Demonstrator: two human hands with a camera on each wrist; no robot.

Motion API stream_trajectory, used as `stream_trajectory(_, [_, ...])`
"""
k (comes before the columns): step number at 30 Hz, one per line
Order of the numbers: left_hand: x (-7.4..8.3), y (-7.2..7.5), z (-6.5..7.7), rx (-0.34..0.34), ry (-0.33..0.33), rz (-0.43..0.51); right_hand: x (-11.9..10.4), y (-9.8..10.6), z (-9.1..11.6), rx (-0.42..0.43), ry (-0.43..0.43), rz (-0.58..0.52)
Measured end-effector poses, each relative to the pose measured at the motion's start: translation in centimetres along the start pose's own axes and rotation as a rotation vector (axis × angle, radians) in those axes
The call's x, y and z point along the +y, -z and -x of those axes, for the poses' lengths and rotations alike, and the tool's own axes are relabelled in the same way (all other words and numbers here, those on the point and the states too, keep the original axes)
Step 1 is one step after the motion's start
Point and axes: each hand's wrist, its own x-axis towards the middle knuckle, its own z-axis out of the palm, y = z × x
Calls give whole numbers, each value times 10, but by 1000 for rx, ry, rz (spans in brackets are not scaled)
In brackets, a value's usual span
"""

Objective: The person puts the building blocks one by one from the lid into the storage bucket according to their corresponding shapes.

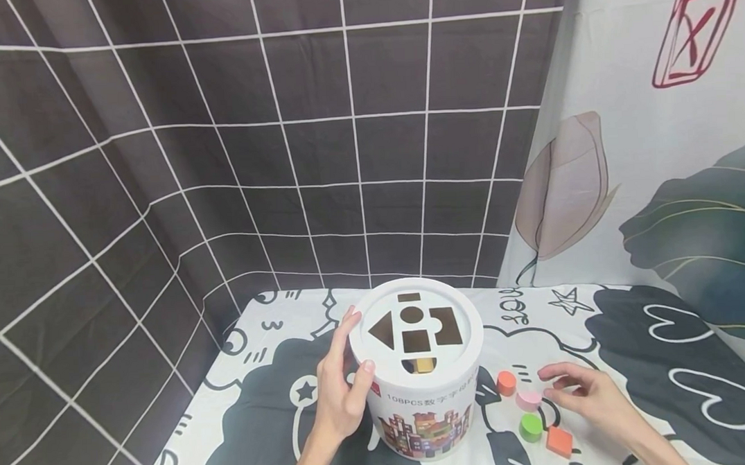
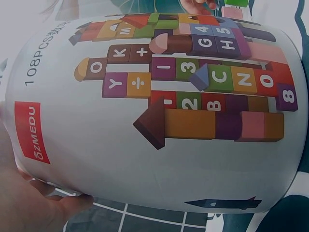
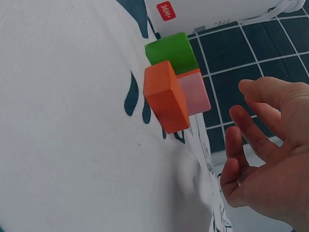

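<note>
A white cylindrical bucket [image 1: 425,410] stands on the table, its side printed with a picture of coloured letter and number blocks. Its white lid [image 1: 384,364] has several shaped holes, and something yellowish shows through the front one. My left hand [image 1: 342,393] holds the bucket's left side near the rim, thumb toward the front. To the right lie an orange round block [image 1: 507,383], a pink block [image 1: 529,400], a green round block [image 1: 531,427] and an orange square-sided block [image 1: 559,442]. Beside the pink block hovers my right hand [image 1: 582,393], fingers loosely bent, holding nothing.
A white and dark cartoon-patterned cloth [image 1: 260,369] covers the table. Behind it hangs a dark curtain with a white grid [image 1: 306,152], and at the right a pale curtain with leaf prints [image 1: 655,130].
</note>
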Motion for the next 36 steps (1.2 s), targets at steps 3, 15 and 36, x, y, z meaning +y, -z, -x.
stream_trajectory(3, [0,0,0,1,-1,-2,3,-1,0,3,22,-19])
stream_trajectory(15, [0,0,1,-4,9,2,7,-7,3,-83,-58,-29])
stream_trajectory(36, [0,0,0,-3,0,14,8,-16,3,-105,-47,-18])
